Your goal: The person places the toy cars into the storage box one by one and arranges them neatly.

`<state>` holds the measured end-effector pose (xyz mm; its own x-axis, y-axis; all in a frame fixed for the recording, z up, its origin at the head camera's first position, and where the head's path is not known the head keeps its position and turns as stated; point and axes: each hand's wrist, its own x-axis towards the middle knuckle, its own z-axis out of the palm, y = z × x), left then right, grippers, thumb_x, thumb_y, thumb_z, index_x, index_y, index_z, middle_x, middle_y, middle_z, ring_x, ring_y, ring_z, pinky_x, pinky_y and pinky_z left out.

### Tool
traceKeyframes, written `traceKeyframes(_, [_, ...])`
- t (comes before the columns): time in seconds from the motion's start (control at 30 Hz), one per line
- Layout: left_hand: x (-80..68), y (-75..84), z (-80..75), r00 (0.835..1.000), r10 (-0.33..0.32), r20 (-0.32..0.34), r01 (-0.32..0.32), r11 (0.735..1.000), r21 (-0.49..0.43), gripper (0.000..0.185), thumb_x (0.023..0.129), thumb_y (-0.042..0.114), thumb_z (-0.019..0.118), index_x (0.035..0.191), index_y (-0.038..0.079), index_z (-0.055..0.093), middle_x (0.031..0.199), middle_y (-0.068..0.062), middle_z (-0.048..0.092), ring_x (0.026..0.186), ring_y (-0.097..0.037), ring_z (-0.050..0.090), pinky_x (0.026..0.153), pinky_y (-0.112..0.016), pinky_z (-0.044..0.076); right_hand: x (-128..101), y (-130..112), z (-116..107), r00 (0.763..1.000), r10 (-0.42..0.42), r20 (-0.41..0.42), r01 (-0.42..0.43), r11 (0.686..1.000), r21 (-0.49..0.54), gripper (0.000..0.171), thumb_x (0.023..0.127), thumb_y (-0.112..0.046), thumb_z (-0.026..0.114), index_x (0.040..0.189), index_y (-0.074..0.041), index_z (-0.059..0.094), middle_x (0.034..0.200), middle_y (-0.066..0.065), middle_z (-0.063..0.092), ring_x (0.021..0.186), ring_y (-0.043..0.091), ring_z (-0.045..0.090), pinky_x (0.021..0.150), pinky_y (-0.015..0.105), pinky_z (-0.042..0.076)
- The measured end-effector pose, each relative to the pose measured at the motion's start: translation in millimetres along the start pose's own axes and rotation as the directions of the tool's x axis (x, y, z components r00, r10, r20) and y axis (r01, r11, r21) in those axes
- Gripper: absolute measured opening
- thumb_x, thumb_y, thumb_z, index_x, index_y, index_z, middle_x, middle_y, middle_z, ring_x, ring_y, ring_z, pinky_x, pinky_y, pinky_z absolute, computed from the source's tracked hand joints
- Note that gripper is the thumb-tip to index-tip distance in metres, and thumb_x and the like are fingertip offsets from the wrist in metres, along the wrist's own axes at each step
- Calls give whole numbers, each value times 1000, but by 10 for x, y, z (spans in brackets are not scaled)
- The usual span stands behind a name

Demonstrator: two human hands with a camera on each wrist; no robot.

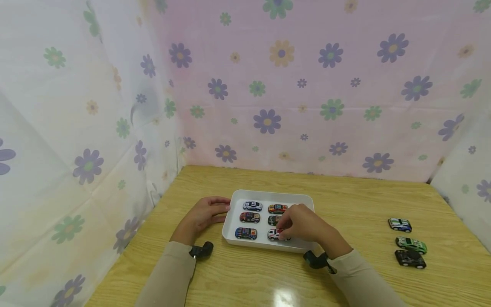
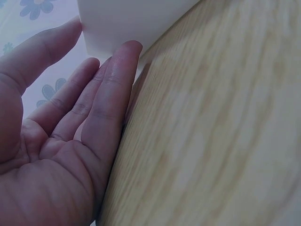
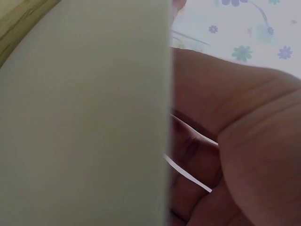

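Head view: a white tray (image 1: pixel 308 200) sits on a wooden table (image 1: pixel 364 200), near the middle and slightly left.
Tray contents: six toy cars in two columns of three. Left column, far to near: a white-and-blue car (image 1: pixel 252 206), a dark red car (image 1: pixel 249 217), a blue car (image 1: pixel 246 233). Right column: an orange car (image 1: pixel 277 208) far, a dark car (image 1: pixel 273 220) in the middle, partly hidden by fingers, and a white-and-red car (image 1: pixel 274 234) near.
Right hand (image 1: pixel 303 222): reaches over the tray's right half, fingers curled and pinching the white-and-red car in the near right corner.
Left hand (image 1: pixel 204 214): lies on the table at the tray's left wall, fingers straight and relaxed, fingertips touching the rim.
Left wrist view: the straight fingers (image 2: pixel 110 94) lie against the tray's white wall (image 2: pixel 127 21), edge of the hand on the wood.
Right wrist view: tray wall and palm fill the frame; the car is hidden.
Outside the tray: three more cars in a line well to the right, a white-and-green one (image 1: pixel 400 224) far, a green one (image 1: pixel 411 244), a black one (image 1: pixel 410 258) near.
Open room: bare wood lies between the tray and these cars, and beyond the tray to the floral backdrop (image 1: pixel 307 85).
Edges: the backdrop closes the far, left and right sides.
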<state>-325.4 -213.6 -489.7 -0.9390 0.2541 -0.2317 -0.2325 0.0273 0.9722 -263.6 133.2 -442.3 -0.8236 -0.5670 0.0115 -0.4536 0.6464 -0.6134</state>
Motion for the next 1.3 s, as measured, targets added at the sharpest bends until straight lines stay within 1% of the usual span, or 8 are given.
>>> traceKeyframes(0.13, [8,19,2,1000,-8,2,8,1000,4,44,94,11,77,135,2,63,134,-16,66,112,-24,71,92,-40,63,9,23,2,1000,-2,2,2,1000,-9,11,81,-19,90,90,-19,83,81,-14,74,74,4,65,65,24,55])
traceKeyframes(0.3, [1,54,-17,1000,6,6,-7,1000,10,45,95,12,76,136,2,63,137,-17,64,114,-25,70,93,-40,62,49,30,4,1000,-5,-1,5,1000,-26,11,81,-20,90,89,-22,83,80,-16,73,74,3,65,66,24,56])
traceKeyframes(0.4, [-24,71,-53,1000,17,4,-17,1000,26,46,96,13,75,138,2,62,139,-18,63,115,-25,69,94,-40,62,93,12,16,1000,-8,7,8,1000,-22,10,81,-20,90,88,-23,83,80,-17,73,74,3,65,66,23,56])
traceKeyframes(0.67, [-58,85,-152,1000,12,-1,-12,999,45,49,96,15,76,140,2,60,141,-17,61,116,-25,69,94,-40,62,152,-54,31,1000,-17,20,17,1000,0,9,82,-18,89,88,-20,83,79,-15,73,72,4,66,65,24,56])
traceKeyframes(0.83, [-37,71,-135,1000,10,5,-10,999,37,49,95,15,77,139,1,60,141,-18,62,116,-25,69,94,-41,62,127,-51,26,1000,-2,21,2,1000,-13,9,82,-19,89,87,-20,83,78,-15,72,72,5,65,64,24,55])
traceKeyframes(0.97, [-21,51,-92,1000,14,10,-14,999,36,48,95,14,76,138,1,61,141,-19,62,116,-26,69,94,-41,62,91,-39,11,1000,2,14,-2,1000,-21,9,82,-17,89,88,-19,82,78,-15,72,72,6,64,64,24,54])
traceKeyframes(1.17, [-16,17,-19,1000,11,10,-11,999,38,45,96,13,75,137,1,61,139,-19,62,115,-26,69,94,-41,62,30,-18,-10,1000,-16,1,17,999,-37,11,82,-17,89,90,-18,82,81,-13,72,74,6,63,64,25,54])
traceKeyframes(1.3, [6,-9,16,1000,8,26,-9,999,33,46,96,14,76,138,0,61,139,-19,62,116,-26,69,94,-41,62,-29,24,-31,999,-31,-13,30,998,-52,11,82,-19,89,91,-20,82,84,-14,72,76,5,63,67,24,54])
